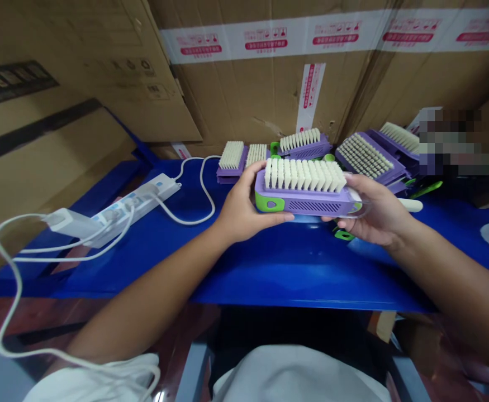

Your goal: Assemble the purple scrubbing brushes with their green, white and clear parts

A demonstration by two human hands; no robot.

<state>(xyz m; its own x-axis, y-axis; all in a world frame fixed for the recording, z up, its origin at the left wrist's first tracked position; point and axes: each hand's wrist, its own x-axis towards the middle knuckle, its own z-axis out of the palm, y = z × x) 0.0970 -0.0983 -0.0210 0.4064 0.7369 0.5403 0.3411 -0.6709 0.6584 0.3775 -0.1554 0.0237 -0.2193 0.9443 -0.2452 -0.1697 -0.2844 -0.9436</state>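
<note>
Between my two hands I hold a purple scrub brush (303, 207) level above the blue table, its cream bristles facing up. My left hand (244, 204) wraps the end with the green trim, thumb along the lower edge. Around the other end, where a clear plastic part shows, my right hand (376, 209) is closed. A white rod-like handle (411, 205) sticks out past my right hand; what it joins is hidden. Behind the held brush lie more purple brushes, one at the back (305, 144), one at the left (231, 159) and one at the right (370, 158).
A white power strip (137, 204) with plugs and looping white cables (202, 184) lies on the left of the blue table (261, 271). Cardboard boxes (244, 84) wall off the back. A green piece (345, 234) lies under my right hand. At far right an area is blurred.
</note>
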